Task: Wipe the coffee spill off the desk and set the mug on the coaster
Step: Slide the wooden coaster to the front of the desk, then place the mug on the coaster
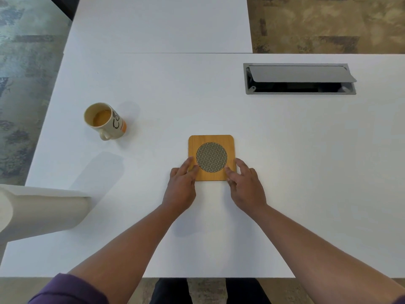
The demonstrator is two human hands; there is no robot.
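Note:
A square wooden coaster (211, 142) with a round woven inset lies flat in the middle of the white desk (285, 161). My left hand (182, 185) rests its fingertips on the coaster's near left corner. My right hand (245, 185) touches its near right corner with fingers spread. Neither hand lifts it. A cream mug (107, 120) with black lettering and an orange band stands upright at the far left, with coffee inside and its handle facing me. No coffee spill shows on the desk.
A paper towel roll (41, 211) stands at the desk's near left edge. A grey cable hatch (300, 79) with its lid open is set into the desk at the far right. A second white table adjoins at the back.

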